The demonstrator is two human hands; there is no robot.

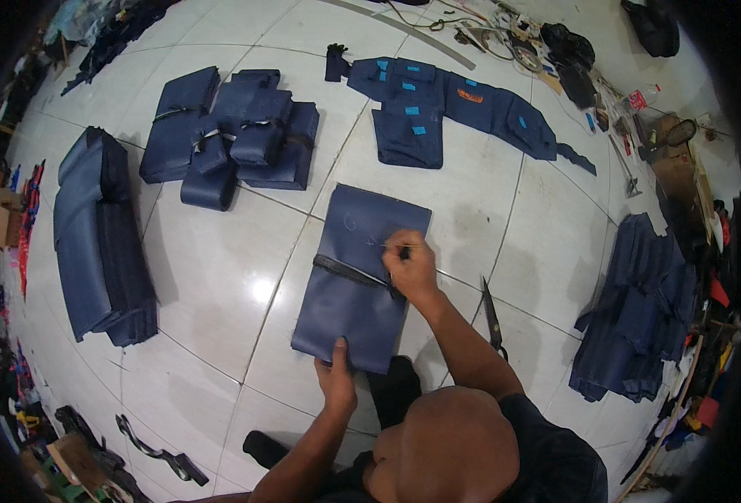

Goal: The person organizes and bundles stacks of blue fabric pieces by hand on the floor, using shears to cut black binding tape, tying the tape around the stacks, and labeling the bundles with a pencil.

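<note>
A tied bundle of dark blue fabric pieces (349, 312) lies on the tiled floor in front of me, with a black strip (354, 273) around its middle. My left hand (335, 381) grips its near edge, thumb on top and fingers out of sight beneath. Closed over the far half, my right hand (411, 264) pinches a thin pencil-like stick (385, 245), its tip at the cloth. Pale handwritten marks (351, 225) show there. To the right of the bundle, dark-handled scissors (491, 312) rest on the tiles.
Several tied blue bundles (261, 130) sit at the far left, beside a long stack (98, 243). A blue pocketed tool belt (479, 105) with light-blue tabs lies spread beyond. More folded fabric (634, 310) is piled right. Clutter lines the walls; a black strap-like item (163, 453) lies near left.
</note>
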